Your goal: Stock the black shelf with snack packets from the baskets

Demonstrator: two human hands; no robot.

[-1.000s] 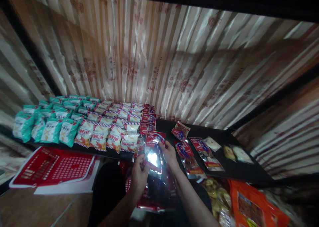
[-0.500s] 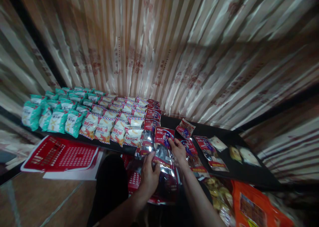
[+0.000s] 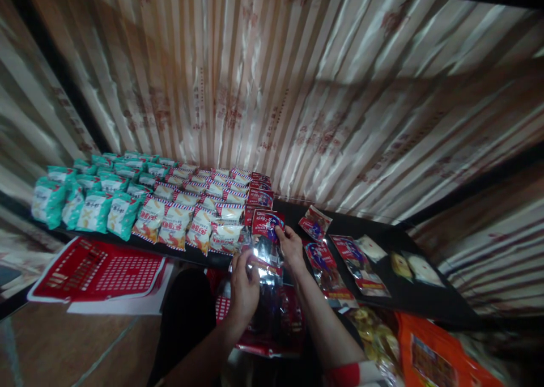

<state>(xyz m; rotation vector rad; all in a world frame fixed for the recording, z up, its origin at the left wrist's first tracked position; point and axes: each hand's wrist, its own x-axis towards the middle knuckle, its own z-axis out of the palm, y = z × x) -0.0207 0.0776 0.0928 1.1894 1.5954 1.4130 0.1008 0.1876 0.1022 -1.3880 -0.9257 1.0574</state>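
Note:
Both of my hands hold a shiny snack packet (image 3: pixel 264 241) with a red and blue top, upright over the front edge of a dark shelf (image 3: pixel 385 228). My left hand (image 3: pixel 243 285) pinches its lower left corner. My right hand (image 3: pixel 290 246) grips its right side near the top. The packet stands at the right end of a row of red packets (image 3: pixel 258 197). Similar red and blue packets (image 3: pixel 326 265) lie flat on the shelf just right of my hands.
Rows of orange-and-white snack bags (image 3: pixel 178 228) and teal bags (image 3: pixel 91 211) fill the shelf's left part. A red basket (image 3: pixel 96 268) lies on the floor at left. An orange bag (image 3: pixel 429 353) and pale packets (image 3: pixel 408 265) sit at right. A striped wall rises behind.
The packet and both hands have shifted slightly left and toward the row of red packets; the view has wobbled a little.

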